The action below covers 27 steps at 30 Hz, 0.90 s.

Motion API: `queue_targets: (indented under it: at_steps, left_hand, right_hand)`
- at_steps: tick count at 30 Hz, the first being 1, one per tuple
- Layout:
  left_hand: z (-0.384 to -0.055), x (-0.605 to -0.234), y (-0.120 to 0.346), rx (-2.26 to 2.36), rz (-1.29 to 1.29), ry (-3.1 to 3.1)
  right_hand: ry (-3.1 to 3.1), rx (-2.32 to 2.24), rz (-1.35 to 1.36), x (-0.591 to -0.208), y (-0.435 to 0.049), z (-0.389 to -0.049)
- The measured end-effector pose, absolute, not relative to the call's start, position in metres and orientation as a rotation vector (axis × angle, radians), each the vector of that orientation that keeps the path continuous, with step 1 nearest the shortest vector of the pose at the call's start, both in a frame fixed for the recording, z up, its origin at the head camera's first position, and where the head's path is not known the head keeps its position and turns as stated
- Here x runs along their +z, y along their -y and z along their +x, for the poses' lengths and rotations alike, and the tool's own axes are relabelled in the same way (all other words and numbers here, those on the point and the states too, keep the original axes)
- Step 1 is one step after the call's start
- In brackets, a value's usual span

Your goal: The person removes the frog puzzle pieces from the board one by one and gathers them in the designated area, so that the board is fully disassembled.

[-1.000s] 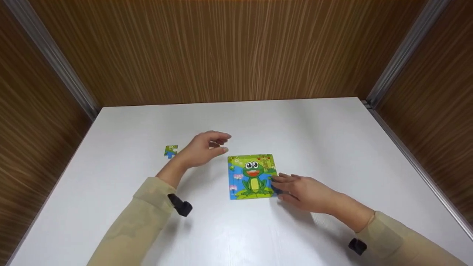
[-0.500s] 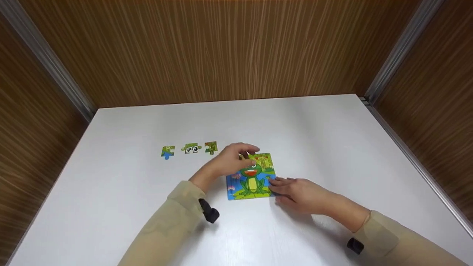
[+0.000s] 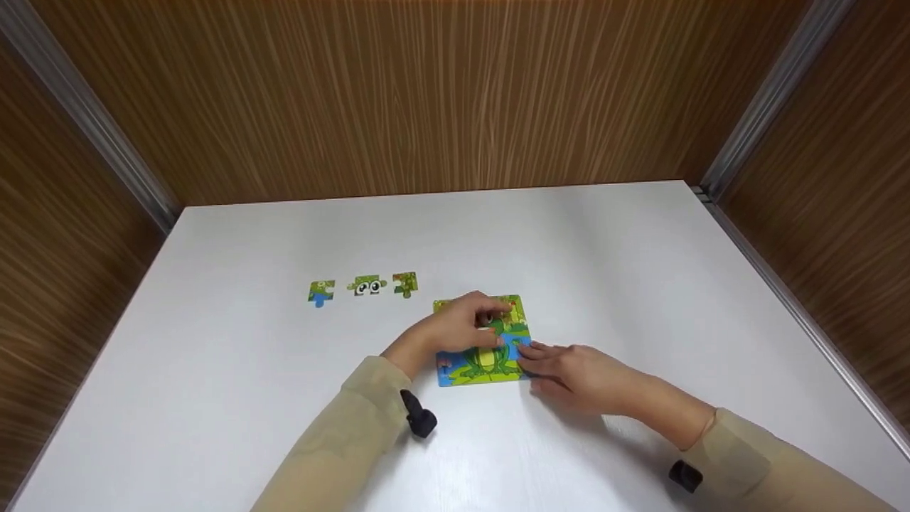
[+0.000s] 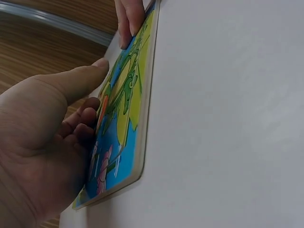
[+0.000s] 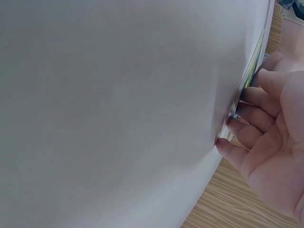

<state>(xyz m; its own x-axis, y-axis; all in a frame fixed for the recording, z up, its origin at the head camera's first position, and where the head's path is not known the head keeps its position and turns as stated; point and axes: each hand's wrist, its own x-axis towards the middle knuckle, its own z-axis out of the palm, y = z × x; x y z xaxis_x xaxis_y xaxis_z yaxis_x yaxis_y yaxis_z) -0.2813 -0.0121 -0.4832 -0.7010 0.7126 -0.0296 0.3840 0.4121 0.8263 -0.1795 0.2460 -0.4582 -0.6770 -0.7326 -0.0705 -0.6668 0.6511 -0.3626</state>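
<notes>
A square frog jigsaw puzzle (image 3: 455, 373) lies on the white table, its upper middle hidden under my left hand (image 3: 458, 328). That hand bends its fingers over the frog's head, thumb stretched out; in the left wrist view the fingertips (image 4: 85, 130) are at the puzzle's surface, and no piece shows between them and the thumb. My right hand (image 3: 583, 373) rests at the puzzle's right edge with its fingers extended along it. Three loose jigsaw pieces lie in a row to the upper left: a green-blue piece (image 3: 320, 292), one with eyes (image 3: 367, 286) and a green-brown one (image 3: 406, 283).
The white table (image 3: 234, 341) is bounded by a wood-grain panel (image 3: 426, 99) at the back and by similar panels on both sides. Metal strips run along the corners. Black wrist cameras sit at both sleeves.
My left hand has moved right and down from beside the loose pieces to over the puzzle, uncovering the eyes piece and the green-brown piece. The right hand has stayed nearly still.
</notes>
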Motion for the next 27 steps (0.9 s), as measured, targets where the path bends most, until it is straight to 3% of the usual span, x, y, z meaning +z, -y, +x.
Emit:
queue_targets:
  at_steps: [27]
  left_hand:
    - [-0.2770, -0.4752, 0.0064, 0.883, 0.971, -2.363]
  right_hand:
    - [-2.667, -0.462, -1.125, -0.4593, -0.2446, -0.1790]
